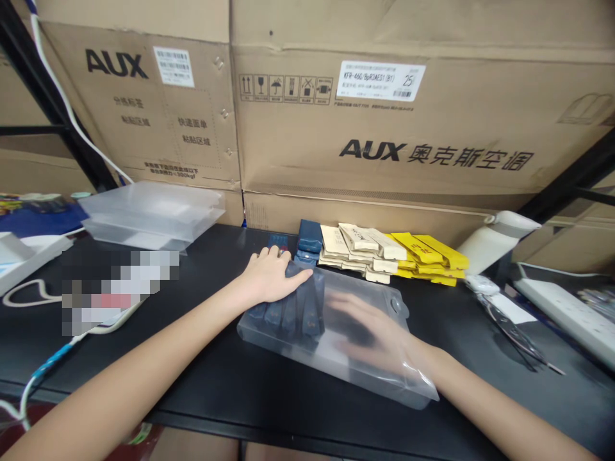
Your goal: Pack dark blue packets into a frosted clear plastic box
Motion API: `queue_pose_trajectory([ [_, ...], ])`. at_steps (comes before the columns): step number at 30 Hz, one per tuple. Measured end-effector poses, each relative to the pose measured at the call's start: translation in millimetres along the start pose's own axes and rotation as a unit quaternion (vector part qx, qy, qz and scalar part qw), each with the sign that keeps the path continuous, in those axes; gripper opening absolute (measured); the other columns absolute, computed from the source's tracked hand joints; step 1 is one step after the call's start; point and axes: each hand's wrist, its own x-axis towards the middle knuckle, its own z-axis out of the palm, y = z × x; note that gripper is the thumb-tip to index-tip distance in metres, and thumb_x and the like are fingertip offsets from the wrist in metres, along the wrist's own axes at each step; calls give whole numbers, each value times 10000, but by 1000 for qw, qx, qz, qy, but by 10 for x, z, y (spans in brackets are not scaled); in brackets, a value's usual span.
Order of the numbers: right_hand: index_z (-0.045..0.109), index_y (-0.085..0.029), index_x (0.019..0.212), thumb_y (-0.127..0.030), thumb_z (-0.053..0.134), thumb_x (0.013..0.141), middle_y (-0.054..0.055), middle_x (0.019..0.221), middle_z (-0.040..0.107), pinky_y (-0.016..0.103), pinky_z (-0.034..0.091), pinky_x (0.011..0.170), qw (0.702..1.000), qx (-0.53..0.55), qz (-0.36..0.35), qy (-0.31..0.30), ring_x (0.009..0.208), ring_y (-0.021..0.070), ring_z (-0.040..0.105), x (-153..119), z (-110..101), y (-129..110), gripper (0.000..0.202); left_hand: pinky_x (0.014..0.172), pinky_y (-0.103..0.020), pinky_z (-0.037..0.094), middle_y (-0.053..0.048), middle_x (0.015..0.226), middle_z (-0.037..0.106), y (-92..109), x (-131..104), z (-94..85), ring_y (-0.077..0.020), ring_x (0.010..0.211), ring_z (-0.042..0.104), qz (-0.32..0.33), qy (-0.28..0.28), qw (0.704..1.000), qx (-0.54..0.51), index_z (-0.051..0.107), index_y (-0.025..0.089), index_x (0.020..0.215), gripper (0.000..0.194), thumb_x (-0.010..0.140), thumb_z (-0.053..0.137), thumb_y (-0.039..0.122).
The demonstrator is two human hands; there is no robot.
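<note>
A clear plastic file case (369, 378) lies flat on the black tabletop, its flap with a tab toward the right. Several dark blue packets (291, 314) sit side by side in its left part, seen through the plastic. My left hand (269, 276) grips the case's far left corner, fingers bent over the edge and thumb stretched out along it. My right hand (365, 323) reaches into the case from the right, showing hazily through the plastic. Its fingers are spread, a little right of the blue packets, with nothing visible in them.
Behind the case are blue packets (310, 235), cream packets (358, 246) and yellow packets (427, 256). A white bottle (497, 240), glasses (514, 339) and a power strip (571, 314) lie right. More clear cases (151, 214) are stacked left. Large cartons (408, 121) stand behind.
</note>
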Motion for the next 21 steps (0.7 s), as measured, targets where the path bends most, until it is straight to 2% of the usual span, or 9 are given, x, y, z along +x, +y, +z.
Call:
queue_pose_trajectory([
  [6,393,-243,1438,-358,600,911,105,1500,426,461,388,1125,1000,4,1,6,1382,258,406,10,1,-8,578,980,-529,396,-224,1296,559,17,-10,-13,-373,1210,498,-6,1,1000,15,585,100,1236,788,875,255,717],
  [15,383,-242,1439,-358,595,913,121,1500,416,487,388,1118,1000,16,3,2,1378,271,410,-1,15,36,579,965,-519,377,-216,1191,648,37,-34,-24,-383,1175,504,-16,37,997,70,646,83,1186,805,879,249,713],
  [21,389,-242,1434,-351,596,908,126,1487,428,489,400,1106,1000,14,0,5,1370,276,420,2,9,21,576,947,-554,367,-220,1154,666,-30,-31,-97,-413,1148,513,5,-3,998,64,705,95,1056,818,875,214,724],
])
